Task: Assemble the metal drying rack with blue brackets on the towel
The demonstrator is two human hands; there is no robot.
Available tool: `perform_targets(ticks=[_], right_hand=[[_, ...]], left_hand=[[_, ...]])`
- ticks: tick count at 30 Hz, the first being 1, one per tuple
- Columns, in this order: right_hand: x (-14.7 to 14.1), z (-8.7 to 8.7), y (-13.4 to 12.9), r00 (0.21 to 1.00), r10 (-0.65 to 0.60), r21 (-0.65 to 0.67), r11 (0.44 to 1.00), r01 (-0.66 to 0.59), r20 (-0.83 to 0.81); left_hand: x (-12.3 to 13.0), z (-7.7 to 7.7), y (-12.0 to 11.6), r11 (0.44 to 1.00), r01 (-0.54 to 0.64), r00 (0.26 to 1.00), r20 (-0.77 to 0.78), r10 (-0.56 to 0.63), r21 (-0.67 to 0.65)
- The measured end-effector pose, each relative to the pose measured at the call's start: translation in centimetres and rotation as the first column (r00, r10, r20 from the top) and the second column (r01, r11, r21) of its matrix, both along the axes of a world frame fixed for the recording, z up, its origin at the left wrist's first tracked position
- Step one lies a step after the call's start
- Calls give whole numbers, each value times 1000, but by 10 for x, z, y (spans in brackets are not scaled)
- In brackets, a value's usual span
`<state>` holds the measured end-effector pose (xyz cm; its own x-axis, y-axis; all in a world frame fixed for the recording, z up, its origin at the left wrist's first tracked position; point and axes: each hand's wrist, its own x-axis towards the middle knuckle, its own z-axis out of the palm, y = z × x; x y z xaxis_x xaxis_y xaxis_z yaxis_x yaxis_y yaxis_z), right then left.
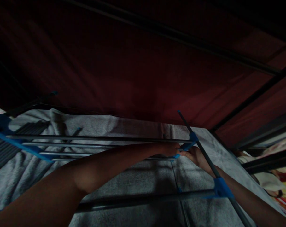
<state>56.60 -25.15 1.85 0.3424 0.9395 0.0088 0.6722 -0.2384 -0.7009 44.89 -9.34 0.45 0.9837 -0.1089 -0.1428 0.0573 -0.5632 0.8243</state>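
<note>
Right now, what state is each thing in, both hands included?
Left hand: at the upper blue bracket, exact grip unclear
Right hand: at the same bracket, fingers bent
Upper blue bracket: on the slanted pole
Slanted pole: tilted, through both blue brackets
Lower blue bracket: right end of the front bar
Front bar: roughly level
Blanket: spread, rumpled at left

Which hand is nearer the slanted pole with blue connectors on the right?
Right. The right hand is just left of the slanted pole; the left hand is farther left.
</note>
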Motion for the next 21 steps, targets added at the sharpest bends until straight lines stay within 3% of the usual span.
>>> perform_targets(ticks=[8,15,21], right_hand=[[0,-2,0,999,21,14,1000,-21,-36],[14,-3,-1,998,61,-60,996,-62,-11],[13,-1,-2,999,31,-83,996,-34,-39]], left_hand=[[-4,7,-1,1000,14,1000,-15,-14,-8],[-11,9,-2,980,-36,998,56,26,197],[-8,4,-3,994,-15,999,43,11,111]])
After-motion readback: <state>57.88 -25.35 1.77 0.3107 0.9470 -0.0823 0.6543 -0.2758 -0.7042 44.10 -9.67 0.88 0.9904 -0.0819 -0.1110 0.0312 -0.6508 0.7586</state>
